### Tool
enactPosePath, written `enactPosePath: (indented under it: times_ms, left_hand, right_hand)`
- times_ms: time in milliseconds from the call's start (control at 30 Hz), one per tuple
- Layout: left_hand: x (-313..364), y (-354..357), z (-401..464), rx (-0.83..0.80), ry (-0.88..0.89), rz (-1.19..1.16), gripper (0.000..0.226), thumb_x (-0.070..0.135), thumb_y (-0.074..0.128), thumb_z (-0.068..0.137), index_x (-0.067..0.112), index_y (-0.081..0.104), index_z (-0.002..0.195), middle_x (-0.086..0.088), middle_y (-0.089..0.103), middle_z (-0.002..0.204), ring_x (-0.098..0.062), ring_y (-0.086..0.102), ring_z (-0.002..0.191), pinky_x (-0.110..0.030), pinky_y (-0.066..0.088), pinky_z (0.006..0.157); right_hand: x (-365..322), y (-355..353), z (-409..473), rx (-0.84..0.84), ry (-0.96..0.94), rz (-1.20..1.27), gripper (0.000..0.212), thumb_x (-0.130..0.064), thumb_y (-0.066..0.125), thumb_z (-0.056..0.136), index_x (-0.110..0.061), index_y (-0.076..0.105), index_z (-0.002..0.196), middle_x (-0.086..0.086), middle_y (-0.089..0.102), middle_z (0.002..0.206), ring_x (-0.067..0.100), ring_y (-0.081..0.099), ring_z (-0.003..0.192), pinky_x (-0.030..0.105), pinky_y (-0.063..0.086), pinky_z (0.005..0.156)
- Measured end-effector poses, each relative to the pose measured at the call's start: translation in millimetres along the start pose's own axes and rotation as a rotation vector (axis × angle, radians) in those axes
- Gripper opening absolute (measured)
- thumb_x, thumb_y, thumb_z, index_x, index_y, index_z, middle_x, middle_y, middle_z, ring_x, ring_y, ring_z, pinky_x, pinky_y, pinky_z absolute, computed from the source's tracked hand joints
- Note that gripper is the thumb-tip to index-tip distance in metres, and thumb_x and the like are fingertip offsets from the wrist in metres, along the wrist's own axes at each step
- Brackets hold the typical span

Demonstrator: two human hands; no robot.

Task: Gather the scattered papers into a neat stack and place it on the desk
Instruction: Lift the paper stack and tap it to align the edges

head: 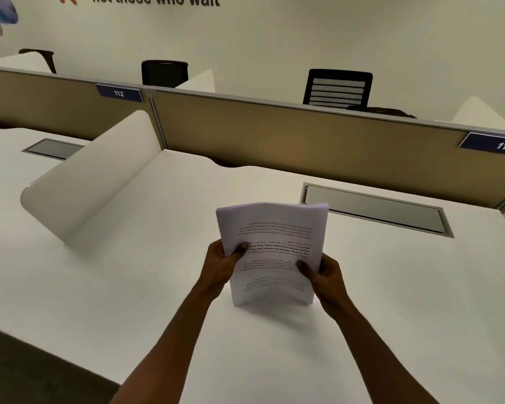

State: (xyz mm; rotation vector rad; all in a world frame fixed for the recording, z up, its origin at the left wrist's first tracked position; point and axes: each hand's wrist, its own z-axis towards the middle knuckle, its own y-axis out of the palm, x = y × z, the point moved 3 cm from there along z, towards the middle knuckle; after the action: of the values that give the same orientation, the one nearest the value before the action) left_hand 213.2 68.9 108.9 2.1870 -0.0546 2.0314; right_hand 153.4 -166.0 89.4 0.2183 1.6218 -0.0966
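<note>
Papers [270, 252] stand upright at the desk's [158, 287] centre, bottom edge touching it, left hand [223, 265] at nine o'clock and right hand [322, 277] at three both closed on them. Loosening slightly would likely let tapping square the edges.

The stack of papers [271, 252] is thin white printed paper, matt and limp enough to bow, while the table [158, 287] under it has a smooth, matt white top like laminate. The partition [303, 141] behind looks covered in tan cloth with a dull weave and edged in grey metal, the cable flap [373, 211] has a brushed metallic sheen, and the chair [337, 88] back shows black plastic around mesh.
</note>
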Motion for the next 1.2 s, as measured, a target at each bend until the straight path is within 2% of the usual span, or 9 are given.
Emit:
enactPosePath:
  times_ms: [100,300,667,800,900,967,1033,1100,1200]
  left_hand:
    - [-10.6,3.2,-2.2,-0.022,-0.026,0.042,0.022,0.017,0.065,0.093,0.009,0.069,0.113,-0.009,0.076,0.107,-0.031,0.072,0.097,-0.044,0.061,0.081]
    - [-15.8,2.7,-3.0,-0.008,-0.003,0.070,0.023,0.020,0.066,0.092,0.013,0.070,0.114,-0.004,0.076,0.106,-0.026,0.073,0.095,-0.038,0.062,0.077]
    - [-14.9,7.8,-2.9,-0.034,-0.018,0.114,0.027,0.022,0.065,0.093,0.019,0.064,0.120,-0.003,0.073,0.113,-0.033,0.067,0.108,-0.048,0.059,0.088]
    - [34.5,-2.2,-4.1,0.205,0.218,0.263,0.086,0.040,0.080,0.077,0.031,0.032,0.149,0.005,0.048,0.146,-0.014,0.052,0.128,-0.035,0.051,0.100]
    - [91.1,-8.1,-3.6,0.285,0.544,0.606,0.109,0.057,0.078,0.071,0.030,0.014,0.155,0.011,0.023,0.161,-0.012,0.026,0.147,-0.029,0.028,0.115]
    - [123.2,-0.9,0.6,0.127,0.635,0.823,0.106,0.064,0.073,0.071,0.031,0.017,0.155,0.017,0.021,0.160,-0.012,0.017,0.151,-0.026,0.019,0.116]
    - [141.8,4.9,8.1,-0.055,0.587,0.875,0.095,0.057,0.074,0.073,0.032,0.028,0.152,0.011,0.039,0.154,-0.014,0.036,0.143,-0.030,0.029,0.114]
    - [150.1,5.4,14.9,-0.191,0.478,0.822,0.062,0.041,0.075,0.077,0.031,0.054,0.134,0.006,0.067,0.125,-0.010,0.064,0.110,-0.032,0.050,0.094]
    - [141.0,-1.0,21.0,-0.234,0.399,0.737,0.006,0.030,0.072,0.083,0.028,0.074,0.088,0.014,0.074,0.080,-0.006,0.070,0.075,-0.018,0.050,0.064]
  right_hand:
    - [9.3,0.9,-2.8,0.043,-0.009,0.005,0.022,-0.014,0.071,0.086,-0.023,0.071,0.106,0.000,0.075,0.106,0.028,0.070,0.100,0.037,0.060,0.078]
    - [17.1,-2.5,-2.0,0.023,0.006,-0.038,0.026,-0.013,0.072,0.087,-0.023,0.070,0.110,0.002,0.074,0.111,0.026,0.069,0.102,0.041,0.059,0.083]
    - [26.9,-0.4,-4.6,0.066,0.006,-0.146,0.026,-0.012,0.068,0.089,-0.023,0.067,0.113,-0.005,0.072,0.109,0.019,0.068,0.101,0.024,0.057,0.076]
    - [-4.4,-8.6,-0.1,0.045,-0.114,-0.370,0.033,-0.014,0.068,0.089,-0.045,0.065,0.098,-0.020,0.071,0.096,0.000,0.067,0.093,0.016,0.055,0.071]
    - [-35.8,-12.9,3.0,-0.015,-0.244,-0.579,0.031,-0.010,0.066,0.088,-0.038,0.066,0.100,-0.023,0.068,0.092,-0.013,0.063,0.086,0.005,0.048,0.067]
    - [-57.3,-13.0,6.9,-0.067,-0.307,-0.710,0.026,-0.008,0.065,0.088,-0.029,0.071,0.102,-0.018,0.069,0.089,-0.008,0.063,0.079,0.004,0.045,0.064]
    - [-80.7,-9.1,9.7,-0.134,-0.354,-0.856,0.021,-0.011,0.062,0.088,-0.023,0.071,0.104,-0.012,0.071,0.090,0.004,0.063,0.076,0.012,0.046,0.064]
    - [-101.6,-3.0,10.6,-0.188,-0.393,-0.952,0.019,-0.014,0.062,0.088,-0.022,0.071,0.102,-0.007,0.073,0.090,0.015,0.064,0.076,0.025,0.049,0.065]
    - [-125.3,-3.2,9.3,-0.235,-0.429,-0.968,0.013,-0.022,0.066,0.084,-0.033,0.067,0.091,-0.012,0.073,0.085,0.009,0.065,0.073,0.026,0.045,0.062]
